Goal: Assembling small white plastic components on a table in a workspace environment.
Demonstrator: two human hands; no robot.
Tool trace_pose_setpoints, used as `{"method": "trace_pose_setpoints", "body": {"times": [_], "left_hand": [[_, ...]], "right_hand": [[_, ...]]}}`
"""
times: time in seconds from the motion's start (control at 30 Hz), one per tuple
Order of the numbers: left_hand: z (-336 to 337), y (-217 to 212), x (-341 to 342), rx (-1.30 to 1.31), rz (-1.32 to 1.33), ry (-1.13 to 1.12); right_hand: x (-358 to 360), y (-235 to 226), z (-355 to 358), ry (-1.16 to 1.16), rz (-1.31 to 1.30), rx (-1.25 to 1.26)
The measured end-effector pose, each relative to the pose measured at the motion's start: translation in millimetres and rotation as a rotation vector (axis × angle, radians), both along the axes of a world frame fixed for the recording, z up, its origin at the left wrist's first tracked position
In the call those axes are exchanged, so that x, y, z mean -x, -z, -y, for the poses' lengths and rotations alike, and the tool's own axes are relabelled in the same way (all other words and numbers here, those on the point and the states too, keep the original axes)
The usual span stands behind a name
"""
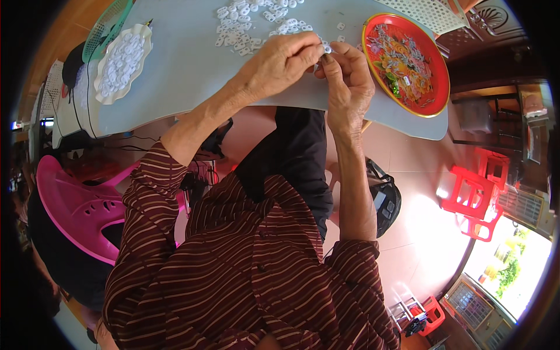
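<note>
Both hands meet over the grey table (192,52), near its front edge. Between their fingertips is a small white plastic piece (327,48), mostly covered by the fingers. My left hand (281,65) pinches it from the left with thumb and forefinger. My right hand (350,79) is closed at its other side, thumb against the curled fingers; whether it also holds a smaller part is hidden. Just beyond my left hand lies a loose pile of similar white pieces (236,32). Right of my right hand stands a round red tray (433,107) with many small grey metal parts (402,55) in it.
A scalloped white dish (105,96) heaped with white pieces stands at the left, beside a green mesh basket (93,44). A white perforated basket (420,11) sits at the far right. Around the table are a pink chair (76,204), red stools (469,192) and a black bag (386,201).
</note>
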State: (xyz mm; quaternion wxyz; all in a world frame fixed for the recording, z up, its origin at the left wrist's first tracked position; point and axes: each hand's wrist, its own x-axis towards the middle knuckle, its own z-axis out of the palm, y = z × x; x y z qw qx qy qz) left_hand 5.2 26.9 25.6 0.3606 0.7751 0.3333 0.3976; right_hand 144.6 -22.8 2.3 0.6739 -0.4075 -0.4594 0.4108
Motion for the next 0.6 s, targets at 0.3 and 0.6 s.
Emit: {"method": "trace_pose_setpoints", "body": {"times": [0.3, 0.6], "left_hand": [[7.1, -4.0, 5.6, 0.049, -0.094, -0.011], [10.6, 3.5, 10.4, 0.195, -0.018, -0.045]], "right_hand": [[-2.9, -2.5, 4.4, -0.094, 0.013, 0.074], [0.7, -4.7, 5.9, -0.191, 0.115, 0.057]]}}
